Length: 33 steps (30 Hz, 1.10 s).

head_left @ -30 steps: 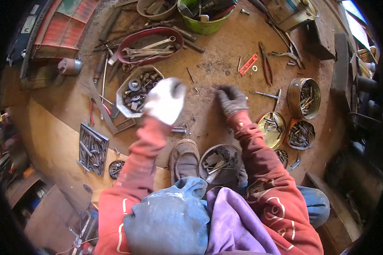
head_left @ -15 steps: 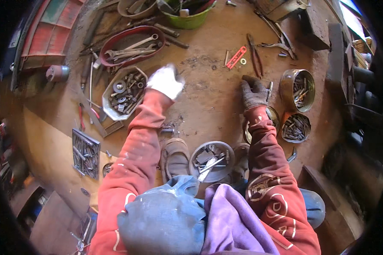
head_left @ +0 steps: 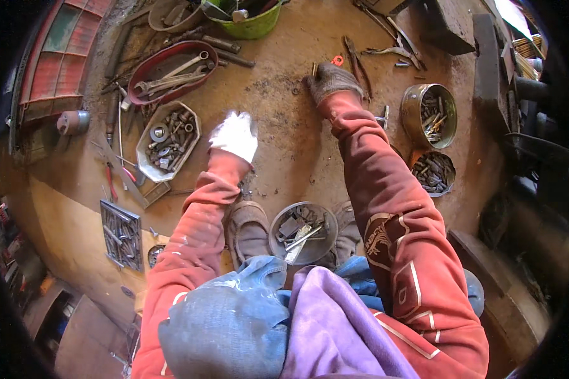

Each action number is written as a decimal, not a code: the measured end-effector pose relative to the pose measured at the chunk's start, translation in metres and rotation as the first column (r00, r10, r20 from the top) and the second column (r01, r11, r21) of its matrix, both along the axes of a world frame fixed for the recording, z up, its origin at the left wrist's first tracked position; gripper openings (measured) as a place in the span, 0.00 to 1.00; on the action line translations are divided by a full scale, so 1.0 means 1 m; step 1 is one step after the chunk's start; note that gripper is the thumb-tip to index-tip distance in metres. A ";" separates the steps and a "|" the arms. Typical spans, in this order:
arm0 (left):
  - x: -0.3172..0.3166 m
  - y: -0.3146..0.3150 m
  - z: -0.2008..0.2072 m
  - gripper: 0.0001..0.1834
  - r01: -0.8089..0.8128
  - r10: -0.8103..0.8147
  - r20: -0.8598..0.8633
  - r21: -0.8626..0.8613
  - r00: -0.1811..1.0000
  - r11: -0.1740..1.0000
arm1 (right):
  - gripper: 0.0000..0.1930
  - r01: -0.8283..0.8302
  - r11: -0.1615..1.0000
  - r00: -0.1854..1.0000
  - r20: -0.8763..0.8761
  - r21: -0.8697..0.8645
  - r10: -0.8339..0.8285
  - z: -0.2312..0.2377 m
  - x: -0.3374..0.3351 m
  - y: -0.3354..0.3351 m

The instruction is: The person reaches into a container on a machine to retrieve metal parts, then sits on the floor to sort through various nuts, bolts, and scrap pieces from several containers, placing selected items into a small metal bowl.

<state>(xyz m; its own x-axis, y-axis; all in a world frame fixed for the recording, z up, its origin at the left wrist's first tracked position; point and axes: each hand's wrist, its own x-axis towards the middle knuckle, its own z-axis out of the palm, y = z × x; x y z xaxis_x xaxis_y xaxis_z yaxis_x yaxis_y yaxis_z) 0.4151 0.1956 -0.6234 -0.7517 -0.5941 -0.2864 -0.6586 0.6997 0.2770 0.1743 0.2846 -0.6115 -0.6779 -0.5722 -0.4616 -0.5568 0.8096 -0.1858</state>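
My left hand point(head_left: 234, 136), in a bright white glove, hovers beside the pale angular tray point(head_left: 143, 162) of nuts, bolts and round fittings. Its fingers are curled in, and whatever they may hold is hidden. My right hand point(head_left: 335, 81), in a grey glove, reaches farther out over a flat red strip point(head_left: 338, 60), of which only the far end shows. The glove hides the rest of the strip and my fingertips, so grip cannot be told. A short thin rod point(head_left: 314, 68) lies left of those fingers. Dark-handled pliers point(head_left: 360, 72) lie just to the right.
Between my shoes stands a round tub point(head_left: 327, 251) of metal pieces. Tins of small metal parts point(head_left: 452, 136) stand on the right. A red oval basin point(head_left: 131, 88) with wrenches and a green basin point(head_left: 259, 28) stand far left. A flat tray point(head_left: 136, 239) of rods lies near left.
My right hand has moved forward and left, from beside the tins to over the red strip. My left hand has drawn back a little. The whole view has shifted slightly.
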 end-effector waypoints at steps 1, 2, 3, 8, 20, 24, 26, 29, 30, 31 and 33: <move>-0.003 -0.001 0.003 0.14 -0.006 0.006 0.001 -0.001 1.000 1.000 | 0.21 -0.019 1.000 1.000 -0.008 0.021 0.019 0.001 0.003 -0.004; -0.010 -0.006 0.008 0.14 -0.040 0.039 0.017 0.029 0.999 0.999 | 0.21 -0.025 0.999 1.000 -0.008 0.020 0.025 0.000 0.003 -0.005; -0.015 -0.010 0.011 0.14 -0.073 0.071 0.033 0.058 0.997 0.996 | 0.21 -0.017 1.000 1.000 -0.006 0.002 0.017 -0.001 0.003 -0.007; -0.021 -0.017 0.016 0.15 -0.059 0.051 0.065 0.122 0.997 0.991 | 0.20 0.096 0.994 0.995 0.015 -0.061 -0.095 -0.002 0.001 -0.019; 0.061 -0.001 0.051 0.12 -0.041 0.692 -0.198 0.949 0.694 0.313 | 0.19 0.687 0.701 0.015 0.968 -0.193 0.251 0.070 0.108 0.048; 0.072 0.003 0.062 0.12 -0.070 0.726 -0.157 0.960 0.669 0.272 | 0.20 0.639 0.708 0.080 0.941 -0.301 0.328 0.070 0.123 0.046; 0.074 0.006 0.063 0.12 0.010 0.741 -0.206 0.965 0.639 0.261 | 0.19 0.606 0.733 0.158 0.950 -0.310 0.270 0.084 0.125 0.044; 0.078 0.006 0.054 0.13 0.012 0.731 -0.204 0.966 0.651 0.258 | 0.19 0.602 0.742 0.186 0.956 -0.294 0.228 0.088 0.125 0.045; 0.078 0.006 0.052 0.13 0.028 0.739 -0.215 0.966 0.638 0.257 | 0.19 0.602 0.742 0.188 0.955 -0.295 0.227 0.090 0.125 0.045; 0.076 0.007 0.053 0.13 0.030 0.738 -0.215 0.967 0.640 0.255 | 0.16 0.592 0.743 0.185 0.950 -0.312 0.251 0.091 0.124 0.046; 0.074 0.007 0.058 0.14 0.043 0.728 -0.217 0.967 0.650 0.250 | 0.14 0.584 0.743 0.185 0.945 -0.327 0.270 0.093 0.123 0.047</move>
